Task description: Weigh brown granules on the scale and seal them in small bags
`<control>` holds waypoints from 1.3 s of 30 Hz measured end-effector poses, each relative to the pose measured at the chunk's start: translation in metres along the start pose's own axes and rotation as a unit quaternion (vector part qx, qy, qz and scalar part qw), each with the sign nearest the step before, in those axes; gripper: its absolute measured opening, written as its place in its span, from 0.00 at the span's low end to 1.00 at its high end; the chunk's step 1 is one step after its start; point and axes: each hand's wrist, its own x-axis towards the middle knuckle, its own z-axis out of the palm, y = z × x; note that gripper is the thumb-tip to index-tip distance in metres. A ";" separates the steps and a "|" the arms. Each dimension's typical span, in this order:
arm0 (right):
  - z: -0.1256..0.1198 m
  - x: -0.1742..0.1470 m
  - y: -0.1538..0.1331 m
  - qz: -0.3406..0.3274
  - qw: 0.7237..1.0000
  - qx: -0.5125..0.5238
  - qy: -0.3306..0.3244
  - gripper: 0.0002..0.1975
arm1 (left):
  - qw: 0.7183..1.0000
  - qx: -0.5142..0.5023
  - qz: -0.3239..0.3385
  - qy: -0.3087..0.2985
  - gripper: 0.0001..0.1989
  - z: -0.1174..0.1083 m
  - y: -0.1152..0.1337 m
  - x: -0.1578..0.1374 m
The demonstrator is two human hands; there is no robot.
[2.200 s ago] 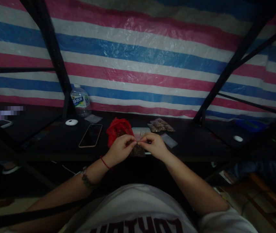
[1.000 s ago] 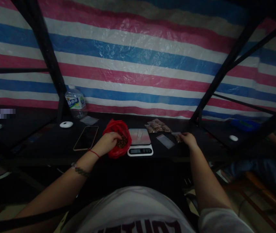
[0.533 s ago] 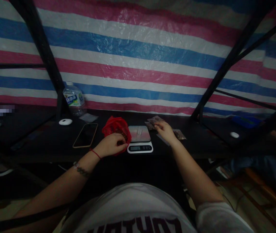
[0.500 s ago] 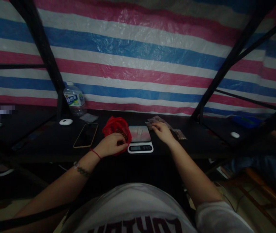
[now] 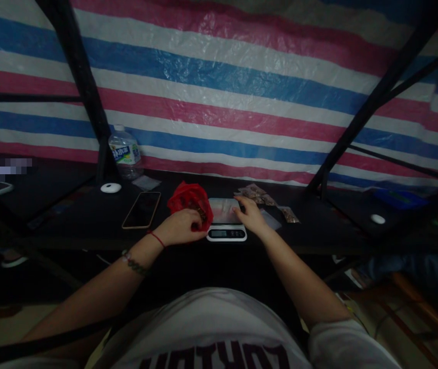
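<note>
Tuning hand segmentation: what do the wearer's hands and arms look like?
Left hand: ungloved, red string bracelet at the wrist, mostly dark beaded bracelet further up. Right hand: ungloved, no bracelet visible; white short sleeve on that side.

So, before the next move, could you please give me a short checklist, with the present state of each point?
1. Red bag open: ok, brown bits show inside.
2. Right hand away from scale: not ok, it overlaps the right edge in view; contact is unclear.
3. Number on display: cannot tell, too small and dim.
4. Phone apart from left hand: ok.
5. Filled packets all in one pile: not ok, one packet lies right of it.
6. Bottle upright: ok.
</note>
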 end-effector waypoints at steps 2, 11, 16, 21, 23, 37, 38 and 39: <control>-0.009 0.000 0.001 0.013 1.000 0.003 -0.013 0.18 | 1.000 -0.002 -0.005 -0.004 0.13 0.000 -0.001 0.000; -0.047 -0.008 0.013 0.147 0.915 -0.092 -0.365 0.22 | 0.999 0.037 -0.018 -0.026 0.12 0.003 -0.007 0.001; -0.039 -0.008 0.018 0.172 0.861 -0.077 -0.473 0.25 | 0.989 0.084 -0.106 -0.055 0.11 -0.003 -0.021 -0.002; -0.038 -0.008 0.019 0.191 0.865 -0.053 -0.461 0.24 | 0.977 0.105 -0.181 -0.042 0.11 -0.007 -0.031 -0.003; -0.038 -0.009 0.018 0.197 0.867 -0.030 -0.458 0.22 | 0.977 0.094 -0.188 -0.044 0.11 -0.008 -0.031 -0.003; -0.035 -0.010 0.019 0.248 0.845 0.034 -0.473 0.18 | 0.994 0.108 0.005 -0.027 0.12 0.007 0.008 0.002; -0.035 -0.010 0.019 0.252 0.843 0.034 -0.473 0.18 | 0.993 0.116 0.003 -0.034 0.12 0.011 0.010 0.002; -0.035 -0.010 0.019 0.255 0.842 0.034 -0.474 0.18 | 0.991 0.125 0.001 -0.037 0.13 0.016 0.012 0.002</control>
